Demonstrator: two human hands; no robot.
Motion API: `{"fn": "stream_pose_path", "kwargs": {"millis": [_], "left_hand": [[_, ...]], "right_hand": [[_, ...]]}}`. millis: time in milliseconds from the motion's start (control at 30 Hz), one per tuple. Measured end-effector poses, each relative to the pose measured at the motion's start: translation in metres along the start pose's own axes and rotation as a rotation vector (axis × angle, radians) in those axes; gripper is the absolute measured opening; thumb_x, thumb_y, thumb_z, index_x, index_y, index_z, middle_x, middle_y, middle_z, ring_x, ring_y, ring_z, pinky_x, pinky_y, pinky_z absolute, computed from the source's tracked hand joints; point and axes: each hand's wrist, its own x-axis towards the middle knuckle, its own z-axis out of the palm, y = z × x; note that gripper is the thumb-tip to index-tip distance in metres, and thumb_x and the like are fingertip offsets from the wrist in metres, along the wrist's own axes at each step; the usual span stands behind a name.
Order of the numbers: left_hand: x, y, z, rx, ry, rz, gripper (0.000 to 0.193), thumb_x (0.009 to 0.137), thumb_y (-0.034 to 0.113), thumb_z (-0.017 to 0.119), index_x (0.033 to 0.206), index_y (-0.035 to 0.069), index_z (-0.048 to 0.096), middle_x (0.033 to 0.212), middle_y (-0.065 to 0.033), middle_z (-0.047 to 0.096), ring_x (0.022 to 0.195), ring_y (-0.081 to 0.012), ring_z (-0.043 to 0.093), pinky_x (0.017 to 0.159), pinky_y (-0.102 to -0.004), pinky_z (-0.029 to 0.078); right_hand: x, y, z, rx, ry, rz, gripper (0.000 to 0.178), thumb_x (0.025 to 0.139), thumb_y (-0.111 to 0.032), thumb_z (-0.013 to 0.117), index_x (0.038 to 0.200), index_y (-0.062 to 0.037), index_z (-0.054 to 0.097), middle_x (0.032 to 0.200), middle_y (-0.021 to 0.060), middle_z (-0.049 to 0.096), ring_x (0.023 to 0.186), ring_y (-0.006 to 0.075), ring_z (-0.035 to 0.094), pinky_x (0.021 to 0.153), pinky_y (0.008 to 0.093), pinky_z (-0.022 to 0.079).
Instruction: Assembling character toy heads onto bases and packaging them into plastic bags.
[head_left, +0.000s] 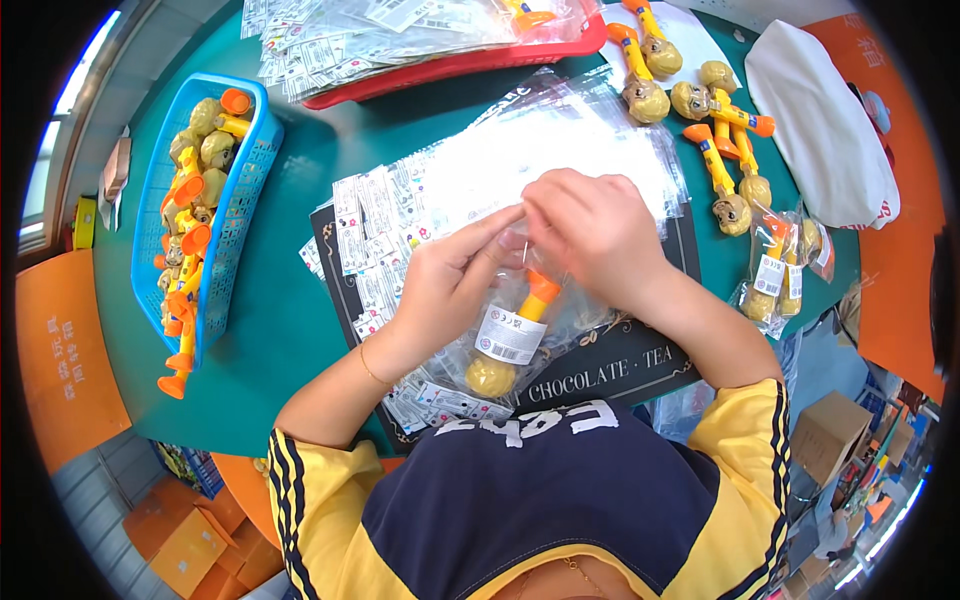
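Note:
A yellow-and-orange toy figure (492, 376) with a molded blond head lies inside a clear plastic bag (468, 340). Its head points toward my body, its orange base away. A white printed label (511, 334) covers its middle. My left hand (447, 278) pinches the bag's far end between thumb and fingers. Close beside it, my right hand (597, 236) has its fingers curled on the same end; its fingertips are partly hidden. Under both hands spreads a pile of flat, labelled clear bags (372, 225) on a black printed mat (640, 358).
On the left stands a blue basket (262, 150) full of similar figures. A red tray (450, 70) heaped with flat bags sits at the back. Loose figures (645, 98) lie at the far right, above several bagged figures (768, 278) and beside a white cloth (815, 120).

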Motion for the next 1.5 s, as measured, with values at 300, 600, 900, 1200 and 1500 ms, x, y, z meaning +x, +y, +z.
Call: {"fn": "stream_pose_path", "kwargs": {"millis": [300, 600, 900, 1200, 1500], "left_hand": [[0.004, 0.001, -0.01, -0.25, 0.107, -0.045, 0.035, 0.1, 0.022, 0.045, 0.13, 0.004, 0.052, 0.111, -0.0102, 0.064, 0.099, -0.0168, 0.065, 0.072, -0.0244, 0.054], [0.007, 0.008, -0.011, -0.391, 0.132, -0.071, 0.037, 0.101, 0.028, 0.041, 0.126, 0.002, 0.05, 0.116, -0.0172, 0.062, 0.101, -0.0214, 0.064, 0.081, -0.0303, 0.053], [0.003, 0.009, -0.014, -0.508, 0.107, -0.073, 0.031, 0.102, 0.028, 0.039, 0.118, 0.002, 0.049, 0.115, -0.0203, 0.062, 0.099, -0.0243, 0.065, 0.085, -0.0338, 0.053], [-0.004, 0.018, -0.006, -0.517, 0.082, -0.058, 0.028, 0.102, 0.025, 0.037, 0.116, 0.004, 0.047, 0.113, -0.0202, 0.062, 0.098, -0.0273, 0.066, 0.085, -0.0357, 0.054], [-0.004, 0.013, -0.008, -0.468, 0.157, -0.029, 0.031, 0.101, 0.027, 0.04, 0.117, 0.001, 0.047, 0.114, -0.0218, 0.061, 0.101, -0.0262, 0.064, 0.086, -0.0337, 0.053]], "right_hand": [[-0.017, 0.046, -0.108, 0.353, 0.479, 0.605, 0.013, 0.092, -0.006, 0.057, 0.098, 0.0043, 0.061, 0.085, 0.004, 0.059, 0.076, 0.0096, 0.055, 0.069, 0.0231, 0.045], [-0.141, -0.008, -0.158, 0.349, -1.024, 0.668, 0.014, 0.064, -0.008, 0.071, 0.078, -0.0062, 0.07, 0.079, 0.0099, 0.068, 0.069, 0.0258, 0.065, 0.061, 0.0315, 0.051], [-0.06, -0.007, -0.127, 0.565, -0.289, 0.43, 0.015, 0.082, -0.002, 0.065, 0.095, 0.0015, 0.069, 0.08, 0.0097, 0.066, 0.066, 0.0145, 0.062, 0.061, 0.0257, 0.048], [-0.013, -0.008, -0.024, 1.452, -0.126, 1.039, 0.024, 0.09, -0.012, 0.063, 0.11, 0.0003, 0.062, 0.105, 0.0067, 0.064, 0.088, 0.0105, 0.06, 0.074, 0.0217, 0.048], [-0.014, -0.02, -0.011, 1.382, 0.041, 1.011, 0.032, 0.09, -0.012, 0.063, 0.118, 0.001, 0.057, 0.11, 0.0086, 0.063, 0.095, 0.0109, 0.06, 0.079, 0.0234, 0.05]]}}
